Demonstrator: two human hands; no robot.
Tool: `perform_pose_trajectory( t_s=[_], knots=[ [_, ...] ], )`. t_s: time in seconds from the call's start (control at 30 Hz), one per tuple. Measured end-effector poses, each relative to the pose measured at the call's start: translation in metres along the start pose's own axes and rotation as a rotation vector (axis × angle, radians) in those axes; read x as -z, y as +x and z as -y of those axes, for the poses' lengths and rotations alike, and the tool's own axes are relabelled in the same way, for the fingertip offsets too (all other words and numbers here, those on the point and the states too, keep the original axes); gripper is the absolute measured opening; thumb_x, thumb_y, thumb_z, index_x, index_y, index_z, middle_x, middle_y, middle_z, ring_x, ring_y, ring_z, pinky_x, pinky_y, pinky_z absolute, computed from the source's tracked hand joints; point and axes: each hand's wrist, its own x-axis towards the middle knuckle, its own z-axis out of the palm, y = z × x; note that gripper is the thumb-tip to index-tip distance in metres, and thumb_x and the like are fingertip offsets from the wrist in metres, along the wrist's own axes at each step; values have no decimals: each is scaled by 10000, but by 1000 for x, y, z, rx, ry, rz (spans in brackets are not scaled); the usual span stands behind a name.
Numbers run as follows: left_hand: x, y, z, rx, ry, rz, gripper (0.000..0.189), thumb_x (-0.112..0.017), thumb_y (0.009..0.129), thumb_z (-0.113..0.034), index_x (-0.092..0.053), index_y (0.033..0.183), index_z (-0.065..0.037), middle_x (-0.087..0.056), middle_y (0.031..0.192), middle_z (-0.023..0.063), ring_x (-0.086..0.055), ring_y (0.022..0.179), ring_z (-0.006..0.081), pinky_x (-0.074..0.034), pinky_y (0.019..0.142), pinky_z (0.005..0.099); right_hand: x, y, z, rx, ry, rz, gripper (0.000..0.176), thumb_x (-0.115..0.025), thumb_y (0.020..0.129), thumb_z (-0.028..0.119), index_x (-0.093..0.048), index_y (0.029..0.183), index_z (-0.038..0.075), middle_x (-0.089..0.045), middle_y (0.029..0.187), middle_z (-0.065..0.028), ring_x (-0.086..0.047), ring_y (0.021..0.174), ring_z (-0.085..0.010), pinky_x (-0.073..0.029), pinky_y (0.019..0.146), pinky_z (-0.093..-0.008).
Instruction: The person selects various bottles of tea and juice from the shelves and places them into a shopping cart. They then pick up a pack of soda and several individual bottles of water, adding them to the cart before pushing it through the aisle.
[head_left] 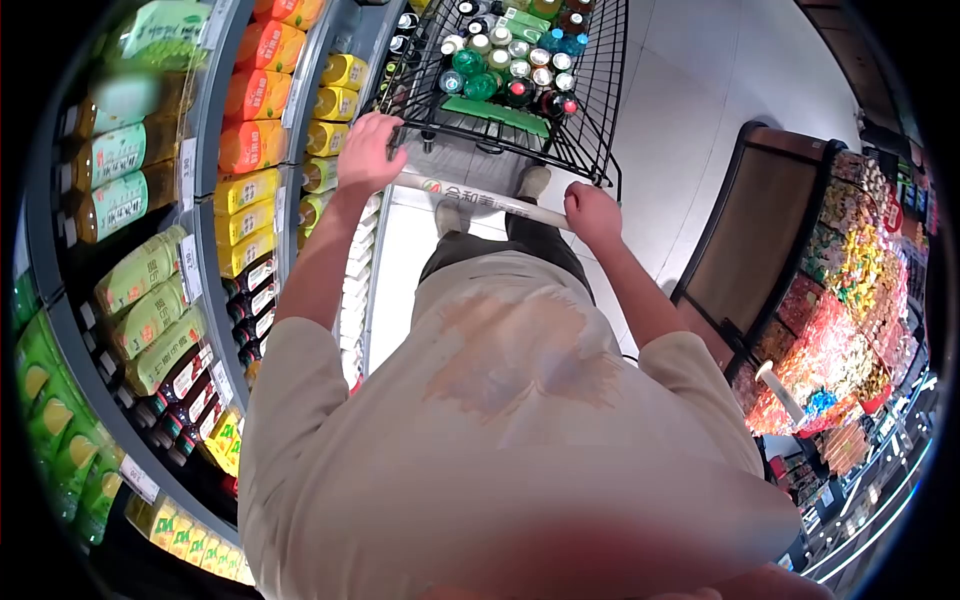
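Observation:
A black wire shopping cart (603, 100) stands in front of me, its pale handle bar (487, 199) printed with lettering. My right hand (594, 212) is closed in a fist around the right end of that bar. At the left end, my left hand (372, 152) grips the cart where the bar meets the frame; its fingertips are partly hidden. Inside the basket, several bottles (520, 68) stand upright with their caps showing, in green, white, blue and dark colours. A flat green pack (497, 116) lies at the near side of the basket.
Shelves on the left hold orange drink packs (252, 146), yellow packs (246, 222), tea bottles (112, 157) and green bottles (65, 430), with price tags along the edges. To the right, a brown-panelled stand (757, 215) adjoins heaped colourful wrapped goods (835, 340). Pale floor tiles (680, 90) lie between.

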Motion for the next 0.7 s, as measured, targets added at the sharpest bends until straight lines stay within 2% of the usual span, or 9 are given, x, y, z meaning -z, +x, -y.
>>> perform_pose_trajectory(
  t_s=[0.2, 0.43, 0.57, 0.7],
  knots=[
    [0, 7, -10, -31, 5, 5, 469, -727, 761, -154, -622, 1216, -112, -634, 1269, 118, -533, 1285, 346, -418, 1093, 471, 5, 6, -12, 61, -7, 73, 232, -525, 907, 271, -681, 895, 100, -712, 877, -114, -690, 822, -335, -556, 739, -483],
    [-4, 15, -11, 50, 55, 74, 463, -686, 792, -227, -620, 1237, -120, -611, 1314, 117, -494, 1333, 337, -385, 1123, 467, 10, 20, -17, 79, -41, 82, 238, -517, 910, 273, -675, 913, 95, -716, 896, -126, -694, 830, -343, -562, 740, -497],
    [-4, 19, -5, 5, 54, 60, 469, -681, 790, -232, -616, 1238, -114, -602, 1321, 126, -501, 1322, 330, -398, 1110, 461, 13, 25, -17, 31, -32, 111, 251, -508, 915, 279, -676, 928, 93, -722, 926, -138, -698, 870, -350, -562, 756, -508],
    [-1, 23, -7, 49, 55, 99, 460, -662, 792, -218, -614, 1235, -101, -607, 1296, 131, -504, 1307, 331, -408, 1097, 457, 23, 27, -8, -30, -5, 106, 250, -523, 906, 277, -677, 936, 83, -721, 937, -151, -694, 901, -363, -554, 779, -506]
  ],
)
